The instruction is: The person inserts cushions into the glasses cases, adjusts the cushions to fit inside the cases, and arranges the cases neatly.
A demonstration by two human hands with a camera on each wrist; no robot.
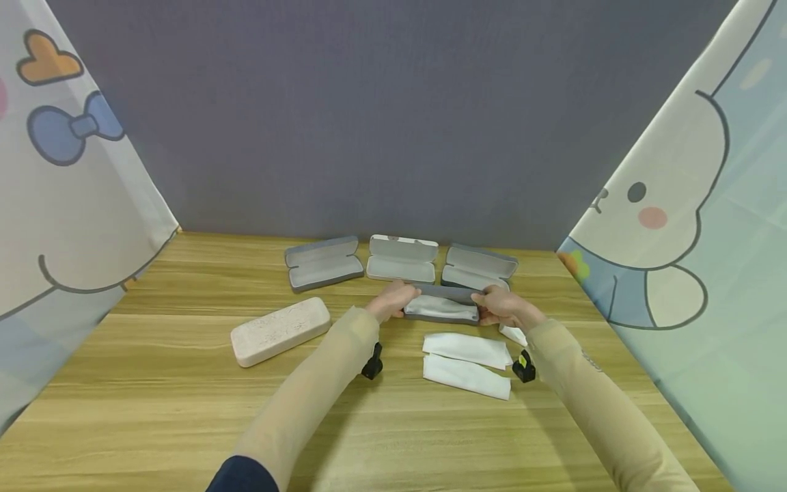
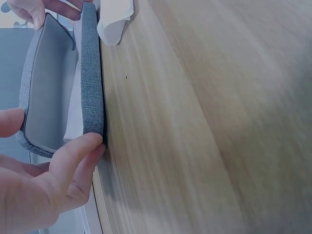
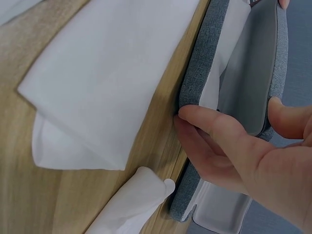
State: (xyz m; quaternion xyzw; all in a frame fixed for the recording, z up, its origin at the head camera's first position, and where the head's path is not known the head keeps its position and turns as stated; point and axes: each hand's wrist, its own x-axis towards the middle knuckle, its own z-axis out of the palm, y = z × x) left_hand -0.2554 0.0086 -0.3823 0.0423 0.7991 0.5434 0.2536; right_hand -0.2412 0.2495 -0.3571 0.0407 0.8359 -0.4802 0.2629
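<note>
A grey fabric-covered glasses case stands partly open on the table, a folded white cloth lying in its base. My left hand grips its left end. In the left wrist view, the thumb is at the lid's edge and the fingers are at the corner of the base. At the other end, my right hand holds the case likewise. Its thumb touches the lid and its fingers the base corner in the right wrist view.
Behind stand three open glasses cases: a left grey one, a middle light one and a right grey one. A closed beige case lies left. White cloths lie in front, with another by my right wrist.
</note>
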